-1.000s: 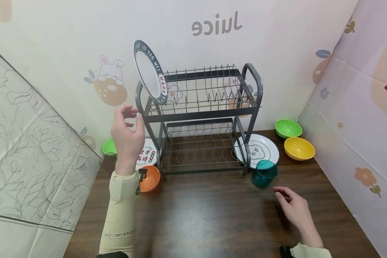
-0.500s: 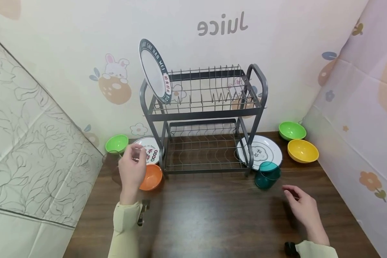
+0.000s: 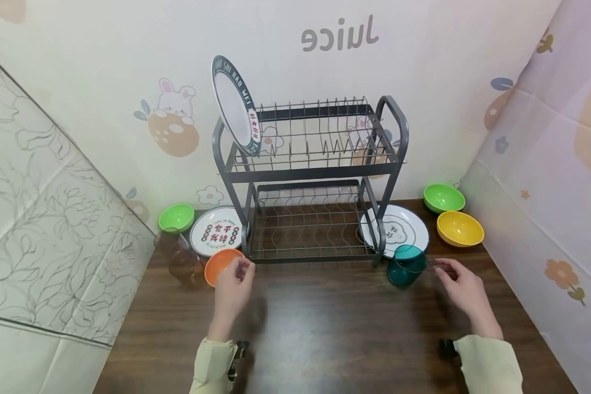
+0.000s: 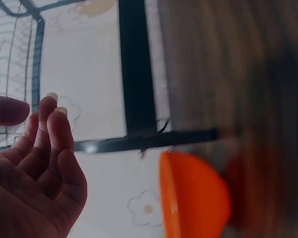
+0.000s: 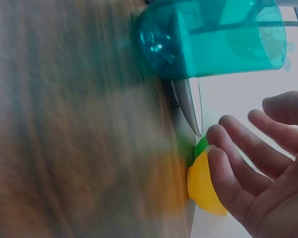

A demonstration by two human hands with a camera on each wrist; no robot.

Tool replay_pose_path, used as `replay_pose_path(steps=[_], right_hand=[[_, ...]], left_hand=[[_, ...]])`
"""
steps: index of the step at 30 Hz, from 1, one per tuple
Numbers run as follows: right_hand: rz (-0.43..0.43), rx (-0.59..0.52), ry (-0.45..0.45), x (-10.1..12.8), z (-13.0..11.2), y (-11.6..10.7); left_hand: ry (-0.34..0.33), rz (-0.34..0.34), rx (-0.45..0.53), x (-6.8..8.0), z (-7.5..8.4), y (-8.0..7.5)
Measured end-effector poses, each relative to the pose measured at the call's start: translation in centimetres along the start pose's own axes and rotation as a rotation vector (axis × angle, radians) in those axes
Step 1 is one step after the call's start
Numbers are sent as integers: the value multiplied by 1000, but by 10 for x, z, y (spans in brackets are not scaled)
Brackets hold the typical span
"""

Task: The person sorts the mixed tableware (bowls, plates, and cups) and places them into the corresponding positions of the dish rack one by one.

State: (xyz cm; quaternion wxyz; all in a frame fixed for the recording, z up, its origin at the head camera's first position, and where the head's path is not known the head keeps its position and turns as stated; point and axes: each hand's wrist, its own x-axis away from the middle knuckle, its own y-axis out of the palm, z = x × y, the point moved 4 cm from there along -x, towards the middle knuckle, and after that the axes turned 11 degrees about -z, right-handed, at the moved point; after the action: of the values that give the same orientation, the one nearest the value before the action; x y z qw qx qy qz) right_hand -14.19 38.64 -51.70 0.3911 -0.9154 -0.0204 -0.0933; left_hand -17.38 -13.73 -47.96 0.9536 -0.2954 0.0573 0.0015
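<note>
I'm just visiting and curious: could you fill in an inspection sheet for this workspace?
Surface: brown wood-look table.
Job's things: dark rack; tilted plate at its upper left; orange bowl; teal cup.
Clutter: left green bowl, right green bowl, yellow bowl, see-through brown cup, left flat plate, right flat plate.
Grip: left hand near the orange bowl, right hand near the teal cup; both hold nothing.
Cables: nothing seen.
Surroundings: pale wall with rabbit prints.

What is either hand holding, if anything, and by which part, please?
Nothing is held: the left hand is near the orange bowl, the right hand near the teal cup.
</note>
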Motion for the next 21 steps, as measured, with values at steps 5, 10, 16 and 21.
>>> replay_pose_path(steps=[5,10,16,21], right_hand=[[-23,22,9,-15,4,-8],[-88,23,23,-29,8,-11],[-185,-25,5,-48,13,-13],[-243,-83,3,-61,18,-11]], left_hand=[[-46,-109,28,8,-3,25],[-67,-197,24,19,-3,52],[-32,-290,23,30,0,78],[9,-341,19,37,6,95]])
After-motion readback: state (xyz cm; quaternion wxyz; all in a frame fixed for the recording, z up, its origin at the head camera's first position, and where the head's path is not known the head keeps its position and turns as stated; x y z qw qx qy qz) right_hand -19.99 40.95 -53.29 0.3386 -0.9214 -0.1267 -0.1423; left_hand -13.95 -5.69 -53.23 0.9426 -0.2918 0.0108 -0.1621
